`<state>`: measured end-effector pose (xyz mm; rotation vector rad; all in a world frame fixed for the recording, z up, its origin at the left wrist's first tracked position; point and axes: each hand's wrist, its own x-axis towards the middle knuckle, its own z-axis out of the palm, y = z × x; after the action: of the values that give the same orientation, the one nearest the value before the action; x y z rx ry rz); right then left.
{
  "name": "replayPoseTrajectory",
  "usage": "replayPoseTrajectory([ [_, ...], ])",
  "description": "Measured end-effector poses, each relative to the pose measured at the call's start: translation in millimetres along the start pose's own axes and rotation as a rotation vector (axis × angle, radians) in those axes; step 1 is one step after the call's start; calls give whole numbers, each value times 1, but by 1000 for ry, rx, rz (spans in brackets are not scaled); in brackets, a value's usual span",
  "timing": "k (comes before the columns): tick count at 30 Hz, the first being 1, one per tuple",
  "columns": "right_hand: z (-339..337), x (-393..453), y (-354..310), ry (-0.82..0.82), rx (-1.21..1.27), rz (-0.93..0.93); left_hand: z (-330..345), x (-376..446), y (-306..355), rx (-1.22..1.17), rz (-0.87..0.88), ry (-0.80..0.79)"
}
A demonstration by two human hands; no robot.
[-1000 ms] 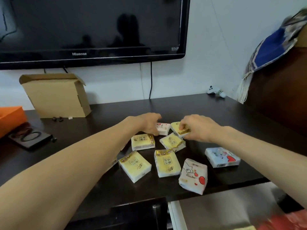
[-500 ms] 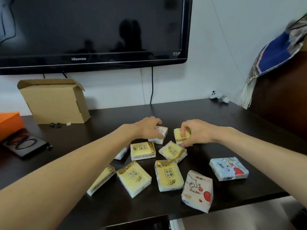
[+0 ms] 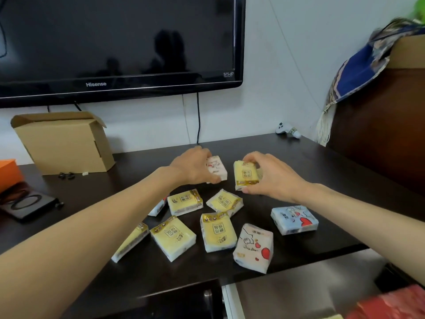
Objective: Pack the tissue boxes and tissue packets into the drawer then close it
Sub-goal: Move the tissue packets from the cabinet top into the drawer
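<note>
Two hands on a dark tabletop [image 3: 322,171] under a wall television [image 3: 115,42], each gripping one tissue packet.

Yellow tissue packets [image 3: 218,231] lie flat, scattered on the dark tabletop [image 3: 138,268] — two cartoon-printed ones [image 3: 254,247] beside them. One yellow packet [image 3: 246,174] and one white packet [image 3: 217,168] are tilted up.

Single head-worn wide-angle view, looking forward and down from above near edge of dark worktop [image 3: 322,171]. Faces wall-mounted Hisense TV [image 3: 115,42]. Close range: forearms fill lower frame. No second view.
</note>
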<state>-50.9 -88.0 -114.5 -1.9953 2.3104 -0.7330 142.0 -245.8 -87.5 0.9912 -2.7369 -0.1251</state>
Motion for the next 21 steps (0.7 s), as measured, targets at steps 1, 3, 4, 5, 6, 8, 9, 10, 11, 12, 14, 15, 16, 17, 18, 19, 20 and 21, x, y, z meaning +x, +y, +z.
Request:
replayPoseTrajectory([
  [1,-4,-8,0,11,12,-2,-4,-8,6,-9,12,36],
  [3,-14,-28,0,26,30,-13,-12,-27,21,-30,38,85],
  [4,-19,-39,0,32,31,-20,-15,-38,30,-42,49,99],
  [5,-25,-51,1,34,25,-27,-18,-49,39,-51,59,104],
  [6,-30,-64,1,33,20,-29,-20,-61,49,-56,69,99],
  [8,-40,-92,0,38,22,-33,-23,-87,70,-65,85,80],
  [9,-45,-106,-1,38,24,-37,-23,-102,81,-78,89,72],
  [10,-50,-122,-2,34,29,-40,-24,-117,93,-96,96,68],
  [11,-55,-138,-4,25,39,-42,-23,-133,105,-119,107,66],
  [12,-60,-156,-5,13,56,-42,-21,-150,116,-150,121,64],
  [14,-68,-193,-7,-22,85,-35,-15,-185,135,-216,164,52],
  [15,-72,-212,-6,-55,91,-35,-9,-202,144,-238,190,33],
  [16,-73,-230,-4,-101,89,-46,-3,-219,152,-248,214,0],
  [17,-73,-246,-1,-159,74,-61,4,-235,160,-250,235,-50],
  [18,-72,-262,2,-226,48,-71,12,-249,168,-247,252,-107],
  [19,-70,-277,4,-295,19,-73,22,-260,176,-237,272,-156],
  [20,-66,-289,5,-352,-12,-78,32,-269,183,-214,292,-193],
  [21,-61,-300,6,-401,-43,-91,42,-275,191,-181,308,-226],
])
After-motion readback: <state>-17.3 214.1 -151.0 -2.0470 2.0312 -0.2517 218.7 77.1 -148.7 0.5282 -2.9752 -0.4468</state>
